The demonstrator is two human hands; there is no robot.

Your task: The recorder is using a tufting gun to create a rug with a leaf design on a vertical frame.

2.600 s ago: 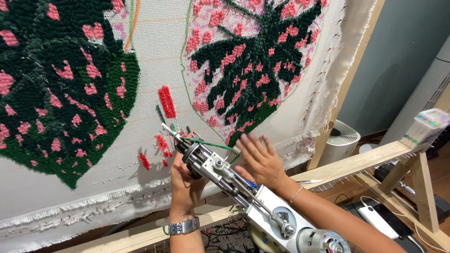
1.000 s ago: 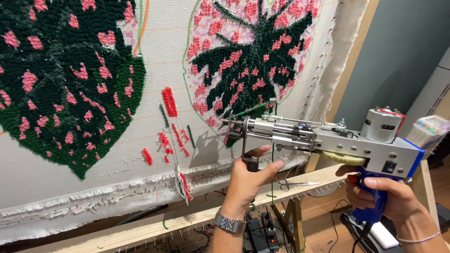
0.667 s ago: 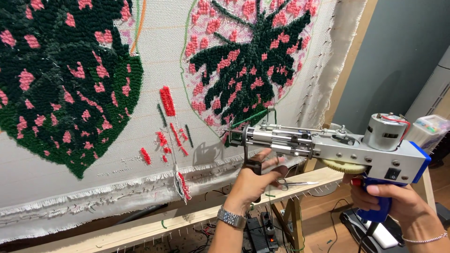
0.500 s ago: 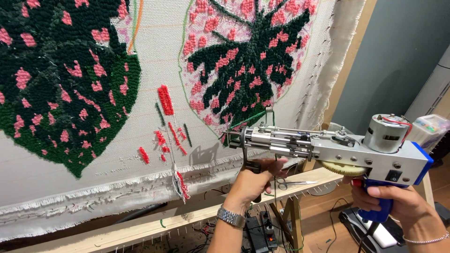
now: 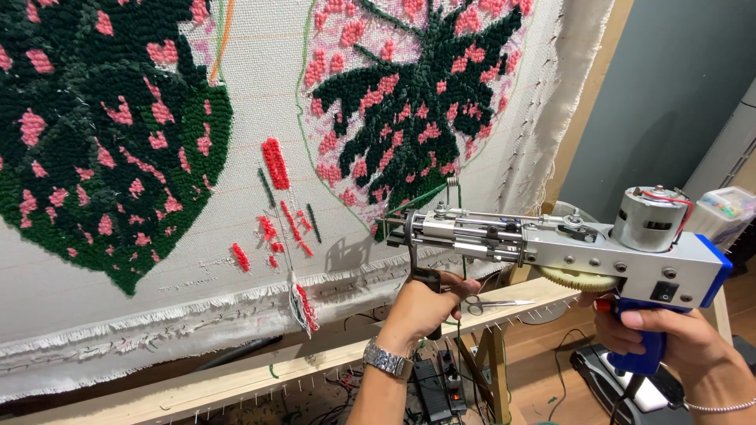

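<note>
Silver tufting gun (image 5: 551,252) (needle near the cloth (image 5: 236,228)): left hand (image 5: 421,303) and right hand (image 5: 669,338) grip its handles.

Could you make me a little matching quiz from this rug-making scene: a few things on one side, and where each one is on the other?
Things:
1. tufting gun
2. scissors
3. wristwatch
4. power strip

Places:
A. on the left wrist
B. lying on the wooden frame bar
C. held in both hands
D. low down, under the frame

Pairs: 1-C, 2-B, 3-A, 4-D
</note>
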